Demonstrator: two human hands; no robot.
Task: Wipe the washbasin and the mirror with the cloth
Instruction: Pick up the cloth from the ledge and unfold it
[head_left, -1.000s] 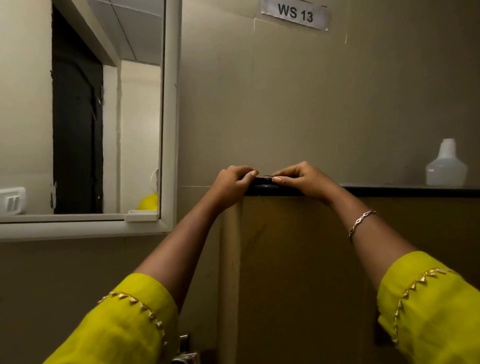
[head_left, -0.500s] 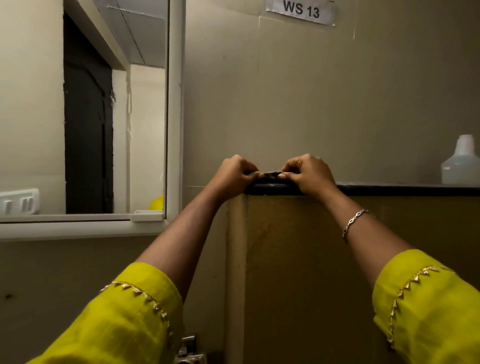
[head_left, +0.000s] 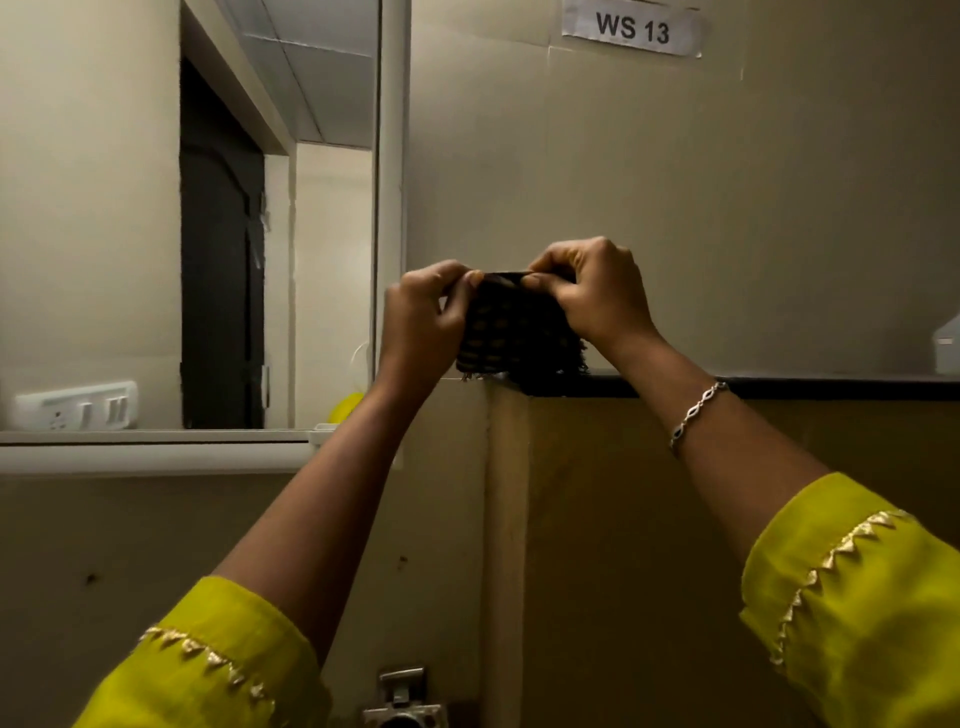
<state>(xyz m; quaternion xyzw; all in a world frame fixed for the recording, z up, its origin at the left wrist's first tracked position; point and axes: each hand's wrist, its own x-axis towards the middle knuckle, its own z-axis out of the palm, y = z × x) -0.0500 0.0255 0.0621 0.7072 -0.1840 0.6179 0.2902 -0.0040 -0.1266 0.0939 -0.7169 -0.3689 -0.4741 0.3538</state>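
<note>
A dark checked cloth (head_left: 511, 332) with a frayed lower edge hangs between both my hands, just above the black ledge (head_left: 831, 387). My left hand (head_left: 423, 317) pinches its upper left corner and my right hand (head_left: 592, 293) pinches its upper right corner. The cloth's bottom still touches the ledge's left end. The white-framed mirror (head_left: 104, 208) fills the left side of the wall, left of my hands. The washbasin is out of view; only a metal tap top (head_left: 402, 696) shows at the bottom edge.
A white spray bottle (head_left: 946, 345) stands on the ledge at the far right edge. A brown panel (head_left: 597, 545) runs below the ledge. A paper label reading WS 13 (head_left: 631, 28) is stuck high on the wall. The mirror reflects a dark door and a switch plate.
Both hands have lifted the cloth up off the ledge, so it now hangs spread between them. The view has shifted slightly to the left.
</note>
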